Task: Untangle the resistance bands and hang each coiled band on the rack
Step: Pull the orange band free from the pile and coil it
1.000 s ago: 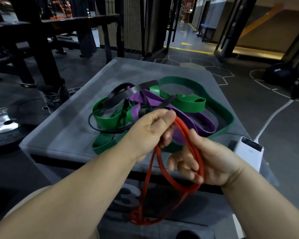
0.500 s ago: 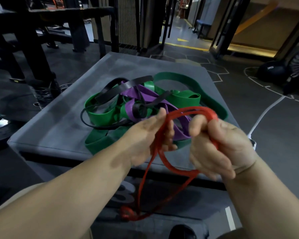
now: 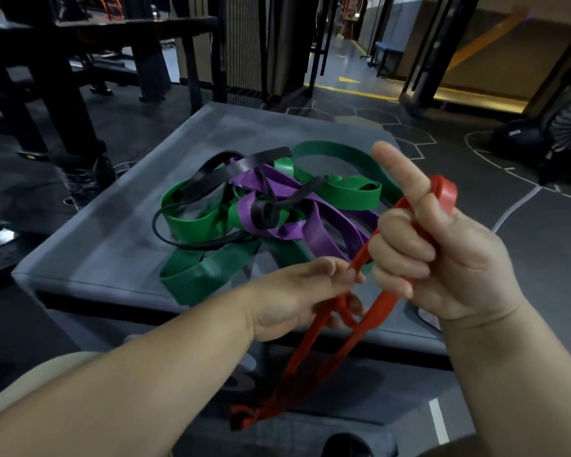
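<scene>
Over the near edge of the grey padded box point(image 3: 89, 252), in the head view, my right hand point(image 3: 442, 252) has lifted since half a second ago. Its index finger now points straight up, and its grip is three fingers curled round the red resistance band point(image 3: 383, 305), which folds behind that finger. My left hand point(image 3: 294, 298) sits lower, pinching the strands that hang below the box edge. I read this as a fresh turn going onto the coil, with red clear of the pile. The green band point(image 3: 195, 222), purple band point(image 3: 320, 232) and black band point(image 3: 211, 179) lie knotted together on the box. I can't pick out a rack.
</scene>
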The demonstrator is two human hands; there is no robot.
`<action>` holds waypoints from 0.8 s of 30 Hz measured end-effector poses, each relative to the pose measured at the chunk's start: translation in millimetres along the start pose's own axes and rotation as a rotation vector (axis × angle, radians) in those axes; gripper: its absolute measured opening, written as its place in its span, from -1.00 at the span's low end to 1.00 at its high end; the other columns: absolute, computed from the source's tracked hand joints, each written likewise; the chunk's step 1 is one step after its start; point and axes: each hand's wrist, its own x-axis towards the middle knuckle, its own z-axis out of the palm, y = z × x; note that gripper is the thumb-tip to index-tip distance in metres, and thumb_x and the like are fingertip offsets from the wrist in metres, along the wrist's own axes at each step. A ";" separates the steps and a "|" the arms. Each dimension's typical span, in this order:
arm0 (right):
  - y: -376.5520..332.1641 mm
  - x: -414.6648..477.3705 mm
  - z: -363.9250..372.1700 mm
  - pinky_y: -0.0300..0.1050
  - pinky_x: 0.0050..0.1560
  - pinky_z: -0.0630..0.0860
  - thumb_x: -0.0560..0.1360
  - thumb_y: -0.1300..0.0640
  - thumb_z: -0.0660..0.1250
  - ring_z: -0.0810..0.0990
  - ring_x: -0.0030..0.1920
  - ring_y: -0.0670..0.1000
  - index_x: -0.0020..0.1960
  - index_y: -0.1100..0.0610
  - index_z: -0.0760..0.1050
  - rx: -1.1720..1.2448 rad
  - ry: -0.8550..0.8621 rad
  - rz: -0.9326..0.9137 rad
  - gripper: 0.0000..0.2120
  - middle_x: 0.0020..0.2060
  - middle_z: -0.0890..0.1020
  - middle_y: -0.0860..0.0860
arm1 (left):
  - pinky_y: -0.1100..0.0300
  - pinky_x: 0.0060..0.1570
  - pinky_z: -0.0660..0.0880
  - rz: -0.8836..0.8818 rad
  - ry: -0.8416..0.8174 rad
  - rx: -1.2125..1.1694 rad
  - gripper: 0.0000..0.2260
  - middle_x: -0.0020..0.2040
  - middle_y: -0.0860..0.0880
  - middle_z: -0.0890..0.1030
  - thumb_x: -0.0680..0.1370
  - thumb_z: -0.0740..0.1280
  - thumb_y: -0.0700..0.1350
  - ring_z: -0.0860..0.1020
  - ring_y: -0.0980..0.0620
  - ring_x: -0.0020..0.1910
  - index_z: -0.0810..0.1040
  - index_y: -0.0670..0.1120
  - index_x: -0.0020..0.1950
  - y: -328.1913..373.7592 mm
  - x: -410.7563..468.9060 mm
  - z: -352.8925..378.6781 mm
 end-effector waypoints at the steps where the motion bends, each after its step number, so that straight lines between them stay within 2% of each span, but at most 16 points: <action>1: -0.8 1.0 -0.5 -0.20 -0.38 0.46 0.61 0.09 0.25 0.23 -0.44 -0.06 0.54 0.01 0.20 -0.026 0.047 -0.017 -0.47 -0.41 0.24 -0.01 | 0.04 0.10 0.48 -0.022 -0.016 0.015 -0.67 -0.07 -0.02 0.58 0.48 0.37 -0.02 0.60 0.08 -0.07 0.45 -0.10 0.18 -0.7 -0.7 -0.3; 3: -1.2 2.9 -1.4 -0.26 -0.42 0.37 0.60 0.02 0.23 0.20 -0.44 -0.08 0.48 -0.05 0.28 -0.080 0.150 -0.065 -0.55 -0.42 0.23 -0.04 | 0.04 0.19 0.49 -0.053 -0.045 0.033 -0.70 -0.05 0.02 0.60 0.45 0.35 -0.11 0.60 0.03 -0.01 0.44 -0.06 0.17 -2.8 -1.0 -1.2; 4: -1.0 3.7 -1.4 -0.28 -0.43 0.35 0.60 0.01 0.21 0.20 -0.44 -0.10 0.45 -0.06 0.32 -0.092 0.192 -0.093 -0.58 -0.43 0.23 -0.06 | 0.06 0.15 0.52 -0.053 -0.037 0.021 -0.72 -0.11 0.08 0.62 0.45 0.36 -0.10 0.60 0.05 -0.06 0.45 -0.05 0.13 -4.4 -0.8 -2.1; 6: -2.8 4.8 -0.6 -0.31 -0.45 0.34 0.58 -0.01 0.22 0.20 -0.45 -0.12 0.38 -0.05 0.37 -0.073 0.242 -0.157 -0.62 -0.45 0.26 -0.08 | 0.17 -0.05 0.54 -0.058 0.008 -0.010 -0.73 -0.24 0.13 0.60 0.43 0.38 0.05 0.57 0.12 -0.18 0.45 -0.02 0.05 -4.2 -1.3 -3.0; 8: -8.4 4.7 -0.1 -0.33 -0.47 0.32 0.50 -0.03 0.35 0.19 -0.47 -0.13 0.30 -0.05 0.44 -0.066 0.309 -0.217 -0.62 -0.47 0.31 -0.11 | 0.23 -0.18 0.52 -0.071 0.032 0.001 -0.53 -0.23 0.09 0.56 0.34 0.46 0.26 0.53 0.15 -0.25 0.44 -0.01 0.02 -2.9 -1.3 -5.8; 9: -11.7 4.1 -0.3 -0.33 -0.49 0.31 0.46 -0.04 0.40 0.19 -0.48 -0.14 0.27 -0.05 0.47 -0.070 0.347 -0.242 -0.61 -0.48 0.33 -0.12 | 0.24 -0.19 0.50 -0.079 0.036 0.056 -0.51 -0.19 0.07 0.53 0.31 0.50 0.25 0.51 0.16 -0.26 0.43 -0.02 0.02 -2.0 -2.2 -6.5; 10: -15.2 3.3 -0.2 -0.34 -0.50 0.30 0.44 -0.04 0.42 0.18 -0.48 -0.14 0.24 -0.04 0.49 -0.070 0.374 -0.265 -0.62 -0.48 0.33 -0.12 | 0.26 -0.19 0.47 -0.078 0.037 0.148 -0.59 -0.17 0.05 0.49 0.37 0.50 0.16 0.48 0.17 -0.27 0.42 -0.02 0.02 -2.8 -2.4 -7.9; 12: -19.6 2.2 0.2 -0.35 -0.50 0.29 0.50 -0.04 0.31 0.20 -0.49 -0.16 0.21 -0.03 0.50 -0.065 0.424 -0.304 -0.70 -0.49 0.32 -0.12 | 0.28 -0.22 0.41 -0.080 0.071 0.309 -0.81 -0.20 0.06 0.44 0.53 0.41 -0.07 0.42 0.19 -0.31 0.41 -0.02 0.00 -3.4 -1.6 -10.0; 13: -21.0 1.8 0.5 -0.35 -0.50 0.27 0.53 -0.05 0.23 0.22 -0.50 -0.16 0.20 -0.02 0.50 -0.069 0.464 -0.317 -0.72 -0.49 0.31 -0.13 | 0.28 -0.24 0.41 -0.084 0.106 0.353 -0.89 -0.22 0.06 0.45 0.57 0.36 -0.12 0.43 0.18 -0.33 0.42 -0.02 -0.02 -2.0 -1.6 -9.5; 16: -23.2 1.1 0.5 -0.35 -0.50 0.26 0.62 -0.06 0.06 0.21 -0.50 -0.16 0.17 -0.02 0.50 -0.090 0.569 -0.346 -0.71 -0.49 0.27 -0.13 | 0.24 -0.18 0.45 -0.118 0.127 0.453 -0.94 -0.29 0.04 0.54 0.61 0.29 -0.09 0.52 0.12 -0.31 0.47 -0.03 -0.05 0.8 -1.9 -12.9; 18: -23.5 1.5 -0.4 -0.34 -0.48 0.26 0.67 -0.05 0.00 0.19 -0.49 -0.15 0.18 -0.01 0.49 -0.100 0.619 -0.357 -0.69 -0.48 0.25 -0.12 | 0.27 -0.14 0.45 -0.213 0.092 0.547 -0.92 -0.27 0.04 0.59 0.61 0.28 -0.07 0.56 0.12 -0.25 0.50 -0.06 -0.03 4.5 -5.0 -15.5; 21: -22.9 3.6 -2.2 -0.31 -0.47 0.25 0.66 -0.05 0.05 0.16 -0.46 -0.13 0.20 0.01 0.47 -0.083 0.715 -0.370 -0.72 -0.46 0.23 -0.10 | 0.23 -0.09 0.47 -0.386 0.048 0.710 -0.88 -0.20 0.08 0.61 0.61 0.28 0.01 0.58 0.13 -0.16 0.50 -0.01 -0.04 8.4 -8.9 -18.0; 24: -22.7 4.5 -4.9 -0.29 -0.45 0.25 0.65 -0.04 0.10 0.15 -0.44 -0.11 0.21 0.02 0.45 -0.056 0.784 -0.397 -0.75 -0.45 0.23 -0.09 | 0.23 -0.12 0.47 -0.321 0.078 0.781 -0.90 -0.23 0.07 0.58 0.61 0.25 0.05 0.53 0.13 -0.26 0.46 0.05 -0.04 6.2 -7.9 -20.7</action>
